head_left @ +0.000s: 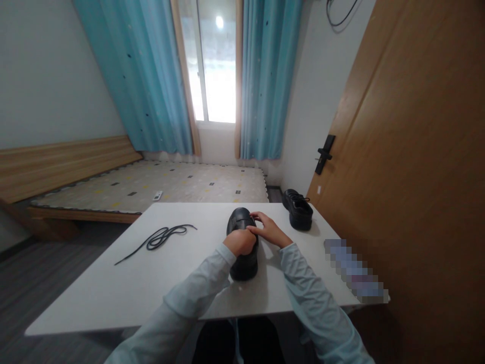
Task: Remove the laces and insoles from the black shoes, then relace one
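A black lace-up style shoe (243, 268) stands on the white table (197, 298) in front of me, toe pointing away, with no lace visible in it. My left hand (241, 241) reaches into the shoe's opening, and its fingers are hidden there. From the right side my right hand (267, 228) grips the shoe's upper, thumb and fingers curled against its edge. To the left lies a loose dark shoelace (162, 237), looped on the tabletop.
A second black shoe (299, 215), laced, stands at the table's back right. A blurred-out flat object (354, 270) lies along the right edge, beside a wooden door (409, 151). Behind the table is a bed (189, 177) with a small white remote (157, 195) on it.
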Available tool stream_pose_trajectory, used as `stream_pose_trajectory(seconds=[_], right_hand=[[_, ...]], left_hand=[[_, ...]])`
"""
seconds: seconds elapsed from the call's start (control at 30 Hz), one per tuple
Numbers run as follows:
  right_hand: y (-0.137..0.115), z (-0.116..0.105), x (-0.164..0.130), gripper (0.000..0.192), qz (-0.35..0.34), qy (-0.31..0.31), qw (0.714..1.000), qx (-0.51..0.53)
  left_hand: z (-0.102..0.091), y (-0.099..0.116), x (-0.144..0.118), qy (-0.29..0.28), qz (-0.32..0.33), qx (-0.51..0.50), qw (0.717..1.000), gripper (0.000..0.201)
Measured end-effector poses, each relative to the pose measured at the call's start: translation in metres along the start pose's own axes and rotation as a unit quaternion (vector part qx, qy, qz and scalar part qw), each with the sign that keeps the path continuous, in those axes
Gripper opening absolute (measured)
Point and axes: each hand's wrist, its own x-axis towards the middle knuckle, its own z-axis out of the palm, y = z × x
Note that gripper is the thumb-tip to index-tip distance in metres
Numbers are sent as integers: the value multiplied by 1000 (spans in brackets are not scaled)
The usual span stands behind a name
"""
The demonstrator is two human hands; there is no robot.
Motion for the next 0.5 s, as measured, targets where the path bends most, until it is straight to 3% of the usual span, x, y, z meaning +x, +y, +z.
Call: stream_pose_trajectory(seconds=[0.23,0.5], right_hand=[[0,-1,1,49,-5,1,1000,-15],[3,0,3,49,-5,3,1000,-15]], left_hand=[[-5,3,-11,36,-20,-8,999,33],[-32,18,-35,60,-86,-44,993,31]])
